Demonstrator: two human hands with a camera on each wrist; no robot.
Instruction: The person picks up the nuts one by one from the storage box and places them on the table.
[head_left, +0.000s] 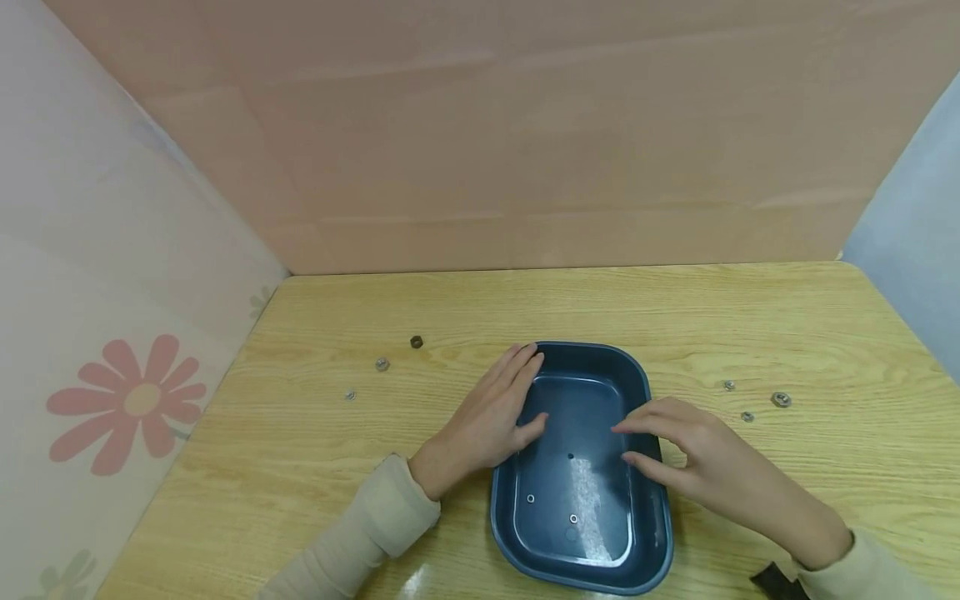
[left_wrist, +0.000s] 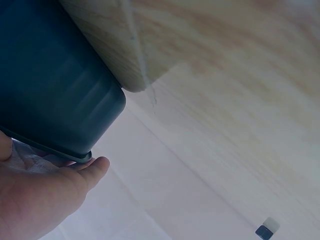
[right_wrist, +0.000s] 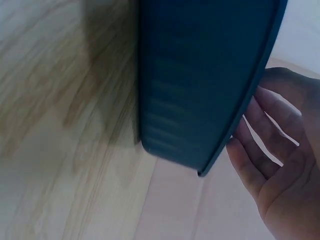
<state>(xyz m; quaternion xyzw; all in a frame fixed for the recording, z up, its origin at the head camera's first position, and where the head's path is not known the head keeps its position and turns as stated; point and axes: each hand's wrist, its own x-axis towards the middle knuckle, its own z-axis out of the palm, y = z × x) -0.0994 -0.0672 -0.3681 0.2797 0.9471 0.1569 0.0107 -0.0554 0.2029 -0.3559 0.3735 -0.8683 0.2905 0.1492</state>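
A dark blue plastic tray [head_left: 581, 400] stands on the wooden table between both hands. Along its left rim lies my left hand [head_left: 487, 421], fingers straight and thumb over the inside; the left wrist view shows the tray's outer wall [left_wrist: 60, 85] above the palm. Over the right rim reaches my right hand [head_left: 693, 454], its thumb and fingers apart with nothing between them. In the right wrist view the fingers [right_wrist: 260, 125] overlap the rim. Inside the tray are a small nut [head_left: 530, 498], another small nut [head_left: 573, 518] and a tiny dark spot [head_left: 571, 456].
Left of the tray lie a dark nut [head_left: 416, 342], a silver nut [head_left: 382, 364] and a smaller one [head_left: 350, 396]. To the right are a larger nut [head_left: 782, 400] and two small nuts [head_left: 729, 385]. A dark strip [head_left: 778, 582] shows beside the right sleeve. Panels border the table [head_left: 480, 300].
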